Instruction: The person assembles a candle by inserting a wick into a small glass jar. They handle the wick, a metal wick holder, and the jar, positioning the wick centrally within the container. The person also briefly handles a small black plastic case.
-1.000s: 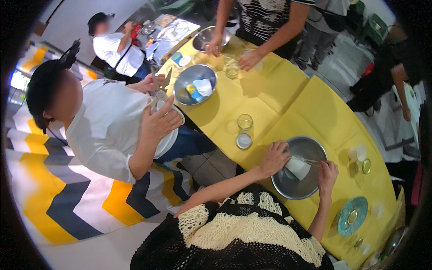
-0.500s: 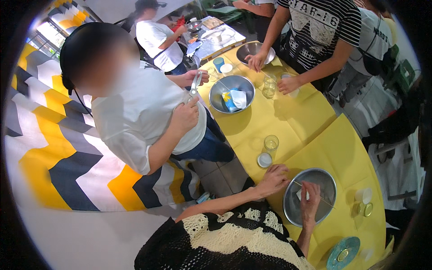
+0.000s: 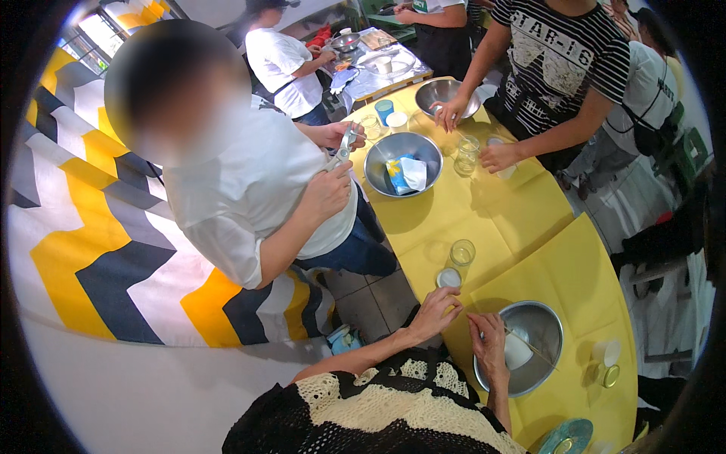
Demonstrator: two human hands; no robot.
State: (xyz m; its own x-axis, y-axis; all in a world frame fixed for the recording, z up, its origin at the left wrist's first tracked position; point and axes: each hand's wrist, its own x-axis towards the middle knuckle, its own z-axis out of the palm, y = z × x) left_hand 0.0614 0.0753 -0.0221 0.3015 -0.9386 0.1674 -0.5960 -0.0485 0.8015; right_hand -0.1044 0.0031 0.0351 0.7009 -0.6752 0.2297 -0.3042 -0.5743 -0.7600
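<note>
- Against the two earlier pictures, the view has swung left: the zigzag floor [image 3: 113, 250] now fills more of the frame, and the person in the white shirt [image 3: 249, 189] stands much closer to the middle.
- The left hand [image 3: 437, 309] has moved off the rim of the near steel bowl [image 3: 541, 333] and now rests on the yellow desk [image 3: 522, 227], its fingers loosely apart and holding nothing, just beside a small white-filled cup [image 3: 448, 278].
- The right hand [image 3: 490, 344] lies on the bowl's near rim; its grip looks pinched together on a thin wooden stick [image 3: 529, 346] that reaches across the bowl, though the pinch itself is hard to make out.
- Judged from this, the work in the bowl goes on one-handed, the bowl no longer steadied.
- A white cup [image 3: 518, 352] sits inside that bowl, which stands at the near right of the desk.
- Steel bowls on the yellow desk: three, near, middle [image 3: 403, 163] and far [image 3: 442, 94].
- Clear glass just beyond the small cup: one [image 3: 462, 252].
- Other people about the desk: at least four.
- A teal plate [image 3: 569, 436] lies at the near edge.
</note>
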